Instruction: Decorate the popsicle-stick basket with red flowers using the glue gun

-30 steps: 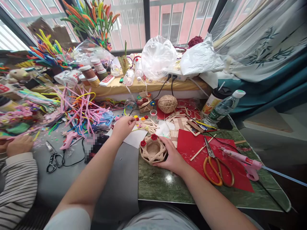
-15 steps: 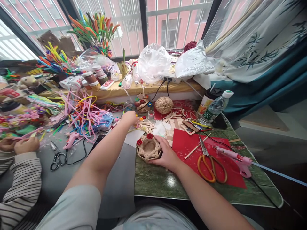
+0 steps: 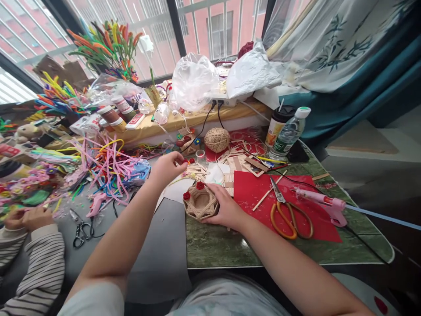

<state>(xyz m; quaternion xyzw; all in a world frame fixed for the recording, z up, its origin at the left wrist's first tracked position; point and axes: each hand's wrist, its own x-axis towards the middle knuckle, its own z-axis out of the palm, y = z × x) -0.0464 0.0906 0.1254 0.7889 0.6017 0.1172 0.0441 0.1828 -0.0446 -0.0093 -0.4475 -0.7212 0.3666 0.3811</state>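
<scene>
My right hand (image 3: 228,210) is wrapped round the right side of a small twine-wrapped basket (image 3: 201,212). Two red roses (image 3: 200,185) sit on the basket's rim, at its back and left. The basket stands on the green tabletop, its hollow facing up. Beyond it to the left, my left hand (image 3: 168,169) hovers with thumb and fingers curled close together; whatever they may pinch is too small to make out. Just past those fingertips are small red and orange flowers (image 3: 190,161), by a heap of craft sticks (image 3: 198,172) and white paper (image 3: 177,190).
Orange-handled scissors (image 3: 289,215) and a pink glue gun (image 3: 324,204) lie on red paper (image 3: 246,193). A twine ball (image 3: 217,139), a water bottle (image 3: 289,134) and pink pipe cleaners (image 3: 108,164) stand farther back. Another person's hands (image 3: 31,218) are at left.
My left hand has turned so that its thumb and curled fingers show, near the same small flowers. My right hand still holds the basket. The whole view has shifted and tilted slightly.
</scene>
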